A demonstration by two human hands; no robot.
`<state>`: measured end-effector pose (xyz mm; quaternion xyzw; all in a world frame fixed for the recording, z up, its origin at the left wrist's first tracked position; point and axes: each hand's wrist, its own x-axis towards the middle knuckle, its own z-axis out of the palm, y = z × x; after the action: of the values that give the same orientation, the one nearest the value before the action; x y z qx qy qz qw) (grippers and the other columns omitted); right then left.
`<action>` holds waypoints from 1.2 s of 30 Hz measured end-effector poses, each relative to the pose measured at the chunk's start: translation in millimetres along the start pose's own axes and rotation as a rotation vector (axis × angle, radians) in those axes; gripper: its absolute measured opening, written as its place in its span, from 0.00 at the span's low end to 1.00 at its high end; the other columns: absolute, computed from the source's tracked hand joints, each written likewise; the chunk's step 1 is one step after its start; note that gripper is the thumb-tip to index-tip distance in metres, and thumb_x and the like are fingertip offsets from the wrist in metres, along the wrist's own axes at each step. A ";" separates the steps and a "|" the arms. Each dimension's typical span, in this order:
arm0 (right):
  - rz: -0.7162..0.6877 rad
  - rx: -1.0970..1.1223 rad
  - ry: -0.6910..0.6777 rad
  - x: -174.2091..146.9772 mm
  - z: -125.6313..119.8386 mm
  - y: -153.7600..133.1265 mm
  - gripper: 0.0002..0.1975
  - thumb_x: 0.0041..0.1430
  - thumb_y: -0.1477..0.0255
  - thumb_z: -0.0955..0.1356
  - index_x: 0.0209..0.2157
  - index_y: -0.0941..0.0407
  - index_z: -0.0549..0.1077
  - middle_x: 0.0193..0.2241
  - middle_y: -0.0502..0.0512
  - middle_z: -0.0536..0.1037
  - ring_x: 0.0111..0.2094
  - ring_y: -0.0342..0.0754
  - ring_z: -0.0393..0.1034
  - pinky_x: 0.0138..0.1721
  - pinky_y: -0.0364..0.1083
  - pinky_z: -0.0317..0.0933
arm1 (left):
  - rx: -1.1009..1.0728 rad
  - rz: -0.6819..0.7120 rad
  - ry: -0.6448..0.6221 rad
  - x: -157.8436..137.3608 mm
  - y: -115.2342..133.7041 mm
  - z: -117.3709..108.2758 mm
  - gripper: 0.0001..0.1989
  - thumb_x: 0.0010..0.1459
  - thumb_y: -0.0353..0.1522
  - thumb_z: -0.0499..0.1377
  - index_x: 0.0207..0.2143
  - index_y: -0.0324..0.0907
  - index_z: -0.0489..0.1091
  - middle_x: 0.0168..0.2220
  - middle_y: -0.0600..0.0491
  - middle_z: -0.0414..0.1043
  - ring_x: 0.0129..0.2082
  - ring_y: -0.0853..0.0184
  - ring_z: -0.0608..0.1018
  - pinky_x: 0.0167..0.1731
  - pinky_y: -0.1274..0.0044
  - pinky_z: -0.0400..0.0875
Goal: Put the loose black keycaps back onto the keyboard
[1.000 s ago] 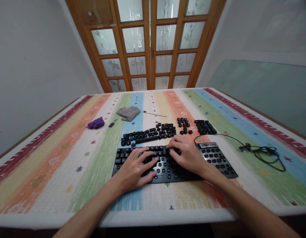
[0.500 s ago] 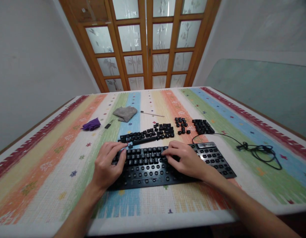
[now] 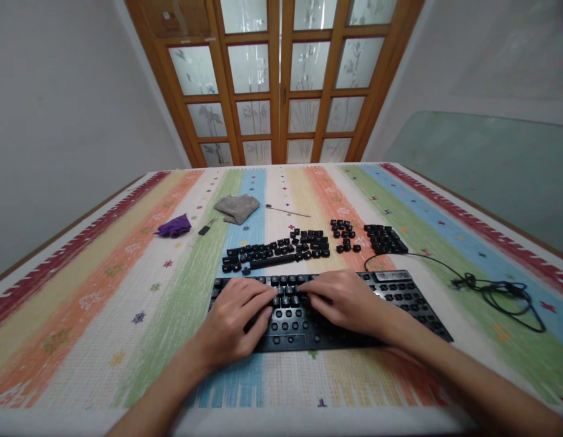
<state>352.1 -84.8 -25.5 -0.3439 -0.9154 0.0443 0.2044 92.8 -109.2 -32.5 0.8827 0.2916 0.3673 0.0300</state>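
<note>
A black keyboard [image 3: 336,341] lies before me, its upper rows partly covered with keycaps and its lower rows and right side showing bare switches. My left hand [image 3: 240,312] rests over its left half, fingers stretched toward the middle keycaps [image 3: 285,300], thumb apart from them. My right hand [image 3: 340,297] is over the middle with curled fingers, the fingertips at the right end of the capped rows. Whatever may be between those fingertips is too small to make out. Behind the keyboard lie loose keycaps [image 3: 281,247] and a long spacebar [image 3: 272,261].
More loose keycaps lie in a small group [image 3: 342,229] and a tight block [image 3: 385,238]. A coiled cable [image 3: 504,297] is at right. Farther back are a purple cloth [image 3: 174,226], a grey cloth [image 3: 238,208], a thin stick [image 3: 288,210] and a small black-handled tool [image 3: 204,230].
My left hand has left the light blue keycap by the spacebar and moved right over the keyboard's keys. My right hand stays near the same spot. The view has shifted slightly.
</note>
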 end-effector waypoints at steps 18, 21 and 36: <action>0.387 -0.102 -0.193 112.7 2.5 99.0 0.13 0.56 0.73 0.68 0.39 0.58 0.84 0.38 0.62 0.83 0.38 0.53 0.75 0.40 0.47 0.65 | -0.076 0.080 -0.317 -2.1 10.1 12.8 0.17 0.65 0.33 0.57 0.55 0.37 0.68 0.55 0.45 0.74 0.50 0.57 0.74 0.52 0.61 0.67; 0.387 -0.109 -0.197 114.5 5.0 103.6 0.12 0.56 0.73 0.69 0.39 0.58 0.84 0.38 0.62 0.83 0.39 0.54 0.75 0.39 0.47 0.65 | -0.076 0.082 -0.314 -1.8 10.1 12.9 0.17 0.65 0.34 0.57 0.55 0.37 0.68 0.54 0.45 0.74 0.50 0.57 0.74 0.52 0.61 0.67; 0.325 -0.081 -0.128 117.0 18.7 111.9 0.12 0.55 0.79 0.68 0.38 0.57 0.82 0.38 0.60 0.82 0.46 0.56 0.68 0.48 0.50 0.62 | -0.087 0.086 -0.313 0.0 9.0 12.5 0.17 0.67 0.34 0.56 0.55 0.37 0.68 0.54 0.45 0.74 0.50 0.57 0.74 0.51 0.62 0.67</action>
<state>333.3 77.1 -27.1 -0.4920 -0.8598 0.0615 0.1219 105.5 -114.6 -39.2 0.9387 0.2290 0.2384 0.0978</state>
